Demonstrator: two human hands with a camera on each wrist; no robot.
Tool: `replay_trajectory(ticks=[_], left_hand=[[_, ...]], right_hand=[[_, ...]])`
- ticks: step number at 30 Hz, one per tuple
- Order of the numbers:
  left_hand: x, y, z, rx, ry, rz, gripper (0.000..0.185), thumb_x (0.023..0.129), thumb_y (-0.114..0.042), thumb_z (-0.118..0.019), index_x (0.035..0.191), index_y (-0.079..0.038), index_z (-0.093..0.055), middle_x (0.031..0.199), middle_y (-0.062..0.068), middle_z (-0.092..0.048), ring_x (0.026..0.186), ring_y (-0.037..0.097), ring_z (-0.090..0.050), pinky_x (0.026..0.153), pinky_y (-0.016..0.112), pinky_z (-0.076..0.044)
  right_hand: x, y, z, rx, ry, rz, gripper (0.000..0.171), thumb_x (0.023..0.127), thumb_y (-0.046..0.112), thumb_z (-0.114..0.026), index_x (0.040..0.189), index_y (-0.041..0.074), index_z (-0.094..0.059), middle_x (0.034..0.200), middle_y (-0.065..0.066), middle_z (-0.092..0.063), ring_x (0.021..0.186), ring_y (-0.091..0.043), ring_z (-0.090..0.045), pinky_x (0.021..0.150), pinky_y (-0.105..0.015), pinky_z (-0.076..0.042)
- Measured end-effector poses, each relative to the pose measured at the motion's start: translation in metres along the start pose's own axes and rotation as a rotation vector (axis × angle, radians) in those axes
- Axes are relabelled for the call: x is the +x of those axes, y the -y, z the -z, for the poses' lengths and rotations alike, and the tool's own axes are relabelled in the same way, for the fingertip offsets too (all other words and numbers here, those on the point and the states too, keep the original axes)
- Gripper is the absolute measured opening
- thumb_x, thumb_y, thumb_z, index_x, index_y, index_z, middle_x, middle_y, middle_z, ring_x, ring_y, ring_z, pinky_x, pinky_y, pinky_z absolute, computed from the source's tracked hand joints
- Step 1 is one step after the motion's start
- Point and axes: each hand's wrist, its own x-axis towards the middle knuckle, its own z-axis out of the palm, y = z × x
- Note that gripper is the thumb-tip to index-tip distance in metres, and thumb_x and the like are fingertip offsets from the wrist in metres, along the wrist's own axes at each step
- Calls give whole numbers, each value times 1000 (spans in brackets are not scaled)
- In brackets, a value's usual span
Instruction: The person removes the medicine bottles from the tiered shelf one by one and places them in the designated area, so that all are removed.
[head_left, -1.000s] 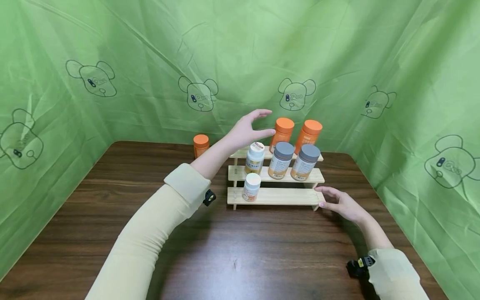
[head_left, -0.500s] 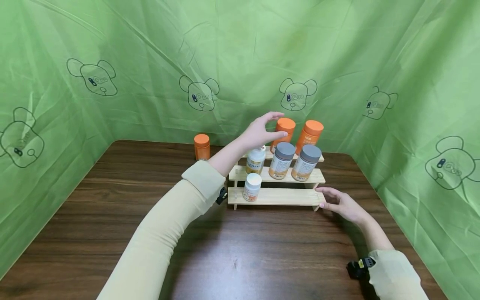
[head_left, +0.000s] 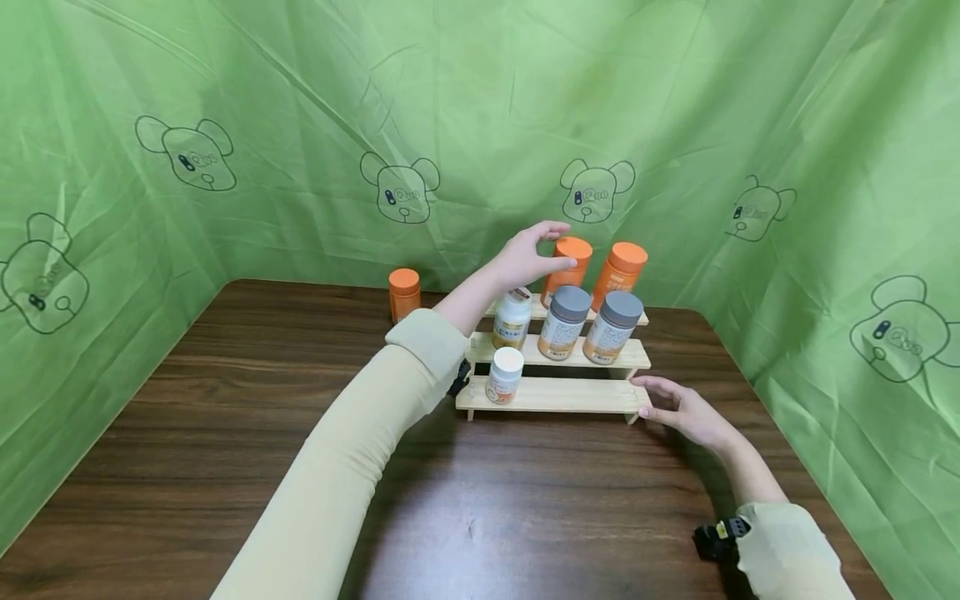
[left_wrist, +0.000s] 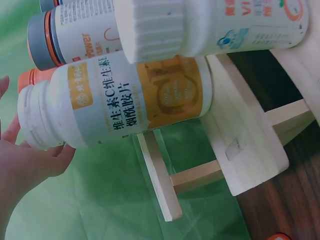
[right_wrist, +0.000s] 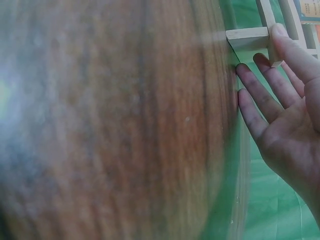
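At the centre of the head view, a three-step wooden rack (head_left: 558,393) stands on a dark wood-grain table (head_left: 225,433), ringed by green cloth (head_left: 300,100) printed with bear outlines. The person's left hand (head_left: 525,258) reaches in from the lower left of the frame to the rack's top step, fingers spread and gently curved, the thumb at or just beside the neck of an orange-capped bottle (head_left: 566,267); whether the hand has closed on it cannot be told. A second orange bottle (head_left: 619,271) stands just right of the first. On the middle step, a white-capped bottle (head_left: 512,317) sits beneath the left wrist, with two grey-capped bottles (head_left: 564,321) to its right. A small white-capped bottle (head_left: 504,375) stands at the left of the bottom step. A lone orange-capped bottle (head_left: 404,293) stands on the table, apart from the rack, left of centre near the cloth.

At the right of the frame, the right hand (head_left: 686,410) rests flat on the table, its straight fingers touching the right end of the bottom step. The right wrist view shows these fingers (right_wrist: 295,55) extended against the wooden end piece (right_wrist: 250,36). Cream sleeves (head_left: 352,467) cover both forearms.
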Motion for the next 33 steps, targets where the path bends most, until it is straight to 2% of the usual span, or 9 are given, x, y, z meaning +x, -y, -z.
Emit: replay_trajectory(ticks=[10, 18, 33], left_hand=[[7, 2, -5, 17, 45, -15, 54, 89, -26, -66, 139, -19, -46, 141, -1, -46, 132, 15, -38, 108, 33, -34], [7, 5, -6, 43, 28, -5, 47, 90, -25, -65, 135, -22, -50, 139, -4, -48, 130, 14, -40, 106, 30, -35], [10, 6, -5, -24, 23, -16, 45, 90, -18, -65, 133, -17, -52, 135, 0, -51, 119, 18, -53, 92, 23, -47]], right_hand=[[-3, 4, 0, 6, -2, -8, 48, 89, 27, -66, 134, 17, -50, 134, -10, -54, 116, 1, -48, 91, -12, -38], [-2, 4, -1, 22, -1, -3, 49, 89, 27, -66, 135, 17, -50, 135, -10, -53, 117, 0, -48, 91, -13, -38], [3, 0, 1, 38, 2, 4, 49, 88, 25, -67, 134, 15, -51, 132, -12, -55, 111, 3, -51, 87, -14, -42]])
